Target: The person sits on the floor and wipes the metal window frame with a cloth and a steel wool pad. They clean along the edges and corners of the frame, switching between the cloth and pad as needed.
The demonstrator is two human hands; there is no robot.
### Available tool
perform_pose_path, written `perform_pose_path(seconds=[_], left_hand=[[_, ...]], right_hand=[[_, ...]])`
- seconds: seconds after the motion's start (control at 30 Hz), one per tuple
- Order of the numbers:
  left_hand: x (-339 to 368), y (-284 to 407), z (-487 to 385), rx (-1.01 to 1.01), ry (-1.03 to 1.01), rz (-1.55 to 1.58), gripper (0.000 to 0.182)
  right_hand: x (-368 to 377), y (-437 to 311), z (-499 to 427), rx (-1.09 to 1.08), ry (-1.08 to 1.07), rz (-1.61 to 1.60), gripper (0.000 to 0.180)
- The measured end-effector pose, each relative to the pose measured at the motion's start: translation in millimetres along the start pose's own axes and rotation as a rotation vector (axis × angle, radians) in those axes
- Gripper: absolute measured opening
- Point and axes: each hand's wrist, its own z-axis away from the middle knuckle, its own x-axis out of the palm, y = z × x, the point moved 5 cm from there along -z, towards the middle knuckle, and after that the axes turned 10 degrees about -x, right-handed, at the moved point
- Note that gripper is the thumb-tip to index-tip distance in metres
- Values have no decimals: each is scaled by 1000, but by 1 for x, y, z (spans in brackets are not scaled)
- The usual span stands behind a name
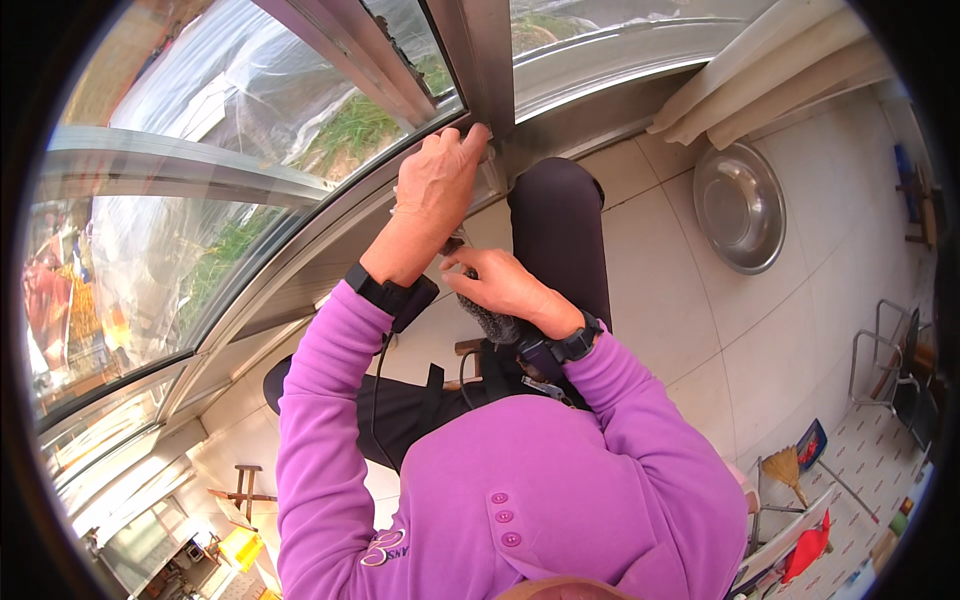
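Observation:
My left hand is raised at the corner of the metal window frame, back of the hand up, fingers curled near the frame's edge; what lies under the fingers is hidden. Lower down, my right hand is bent over a dark, fuzzy speckled thing above my lap, with thumb and fingers by its upper end. Whether the fingers close on it is hard to see. Both wrists wear black straps with small dark devices, and a thin black cable hangs from the left one.
The glass window curves along the left. At right are a metal basin on the tiled floor, a cream curtain, a metal-framed chair, a straw hand broom and a dustpan. A wooden stool stands at lower left.

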Motion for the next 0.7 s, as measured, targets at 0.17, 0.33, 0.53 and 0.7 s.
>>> perform_pose_path(seconds=[0.17,0.33,0.53,0.7], left_hand=[[10,12,-4,0,104,8,16],[24,22,-9,-12,-30,-172,19],[25,21,-12,-59,-208,-205,23],[18,12,-10,-100,-287,-109,23]], right_hand=[[-1,-2,0,-48,2,22,27],[-3,-2,1,-24,-18,23,25],[0,-1,1,-68,-22,53,24],[4,1,2,-81,-21,51,25]])
